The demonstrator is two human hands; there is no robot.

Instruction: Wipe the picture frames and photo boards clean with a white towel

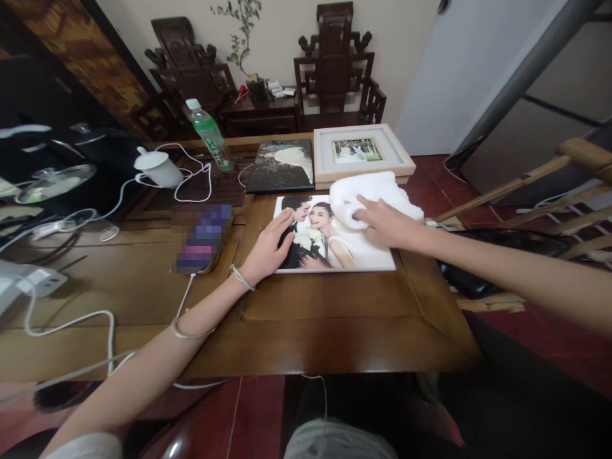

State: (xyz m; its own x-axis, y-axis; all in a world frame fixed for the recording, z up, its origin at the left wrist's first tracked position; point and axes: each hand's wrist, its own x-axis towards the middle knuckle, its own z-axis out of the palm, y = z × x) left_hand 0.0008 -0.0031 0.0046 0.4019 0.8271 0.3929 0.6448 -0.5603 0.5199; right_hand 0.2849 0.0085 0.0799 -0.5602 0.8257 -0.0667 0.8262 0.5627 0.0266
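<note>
A flat photo panel [344, 255] with a picture of a couple lies on the wooden table. My left hand [272, 247] rests on its left edge, fingers stretched out flat. On the panel's upper right, a white cloth [373, 191] is bunched under my right hand [382, 221], whose fingers press into it. Behind the panel lie a dark photo panel [282, 166] and a light wooden picture frame [363, 150] with a small photo inside. The cloth's far edge comes close to that frame.
Left of my hands, a phone [205, 239] lies plugged into a white cable. A green-labelled bottle [210, 134] and a white lidded cup [157, 167] stand further back. Cables and a power strip [33, 284] spread over the table's left. A wooden chair [568, 185] is at the right.
</note>
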